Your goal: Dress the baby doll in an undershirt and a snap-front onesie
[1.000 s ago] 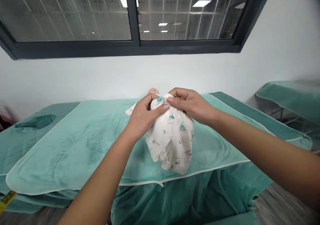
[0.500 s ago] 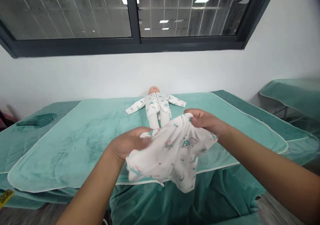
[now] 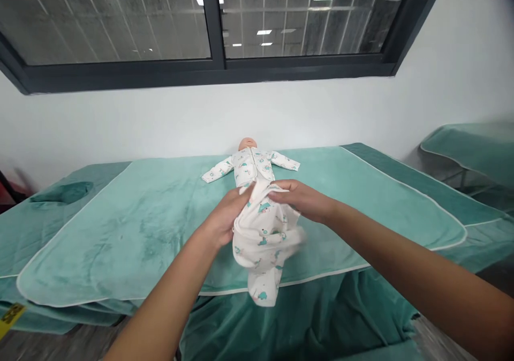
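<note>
My left hand [image 3: 231, 213] and my right hand [image 3: 299, 197] are both closed on the upper edge of white baby pants [image 3: 263, 227] with a green and pink print. The cloth hangs bunched between them over the front edge of the bed, one leg-like end pointing down. Its right side is blurred by motion. Just beyond my hands, a baby doll [image 3: 248, 143] lies on its back, arms spread, in a printed white jacket [image 3: 244, 164] that matches. The pants and my hands hide the doll's legs.
A light green blanket [image 3: 160, 211] with pale piping covers the bed, over a darker green cover [image 3: 321, 313] that hangs down in front. Behind stand a white wall [image 3: 180, 120] and a dark-framed window [image 3: 223, 66]. Another green-covered bed [image 3: 474, 152] is at the right.
My hands have come closer together, the right one moving left, and gathered the pants' upper edge. The pants, spread wide before, now hang narrower below the doll. The doll has not moved.
</note>
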`<state>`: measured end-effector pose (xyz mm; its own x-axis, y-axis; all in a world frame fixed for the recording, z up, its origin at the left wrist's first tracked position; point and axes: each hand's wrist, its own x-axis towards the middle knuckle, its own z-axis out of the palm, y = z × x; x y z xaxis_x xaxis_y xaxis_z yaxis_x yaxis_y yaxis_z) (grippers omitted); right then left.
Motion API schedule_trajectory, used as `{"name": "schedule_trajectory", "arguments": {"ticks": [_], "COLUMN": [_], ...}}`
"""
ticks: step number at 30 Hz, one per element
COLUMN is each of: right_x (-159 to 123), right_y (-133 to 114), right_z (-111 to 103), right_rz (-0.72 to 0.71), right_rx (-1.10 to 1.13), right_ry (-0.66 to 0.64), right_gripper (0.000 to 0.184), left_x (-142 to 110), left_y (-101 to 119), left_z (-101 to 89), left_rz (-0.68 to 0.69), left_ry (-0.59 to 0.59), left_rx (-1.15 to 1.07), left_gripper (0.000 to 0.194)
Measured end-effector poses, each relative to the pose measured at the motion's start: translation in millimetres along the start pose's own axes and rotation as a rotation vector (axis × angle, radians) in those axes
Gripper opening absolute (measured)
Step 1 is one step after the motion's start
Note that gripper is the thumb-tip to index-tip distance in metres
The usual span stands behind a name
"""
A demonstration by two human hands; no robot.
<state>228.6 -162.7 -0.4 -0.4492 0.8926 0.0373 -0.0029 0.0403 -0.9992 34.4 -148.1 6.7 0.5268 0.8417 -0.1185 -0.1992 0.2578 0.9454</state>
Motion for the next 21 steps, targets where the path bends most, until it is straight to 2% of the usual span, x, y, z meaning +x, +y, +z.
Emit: {"name": "schedule_trajectory", "arguments": {"ticks": [3,5,8,10,12,14,16,17,18,21], "right_x": [7.7,11.4,14.5,14.4,12.5,9.4,6.6,5.8,5.5,8.0], "right_y": [4.5,6.8,9.8,11.9,13.9,15.5,17.1,17.9,18.9,22.8], "right_z": [4.6,6.3,7.3,6.4,3.8,0.3,-2.5,-3.2,-3.4,-1.0], "right_rz": [-0.033,-0.050,-0.030,-0.022,-0.019,0.049,0.152,0.184,0.192,0.108], "right_rx": [0.225,0.298,0.281,0.221,0.131,0.005,-0.107,-0.124,-0.109,0.068], "right_ry": [0.118,0.227,0.293,0.283,0.204,-0.002,-0.214,-0.255,-0.239,-0.031], "right_gripper": [0.038,0.043,0.051,0.051,0.048,0.040,0.033,0.032,0.032,0.036], "left_x": [-6.7,-11.8,-14.3,-11.9,-7.9,-4.8,-4.5,-5.4,-7.0,-12.7], "left_y": [-3.0,-4.7,-10.0,-14.6,-18.1,-19.4,-18.3,-17.1,-15.9,-13.8], "left_z": [-5.6,-8.4,-6.6,-2.8,0.9,3.5,4.9,5.2,5.0,1.1], "left_rz": [-0.047,-0.081,-0.103,-0.066,-0.012,0.015,-0.016,-0.043,-0.069,-0.130], "left_ry": [-0.109,-0.157,-0.130,-0.048,0.061,0.144,0.181,0.187,0.183,0.078], "left_rx": [0.054,0.095,0.155,0.092,-0.034,-0.111,-0.096,-0.067,-0.035,0.030], "left_gripper": [0.056,0.053,0.038,0.031,0.030,0.032,0.036,0.038,0.039,0.041]}}
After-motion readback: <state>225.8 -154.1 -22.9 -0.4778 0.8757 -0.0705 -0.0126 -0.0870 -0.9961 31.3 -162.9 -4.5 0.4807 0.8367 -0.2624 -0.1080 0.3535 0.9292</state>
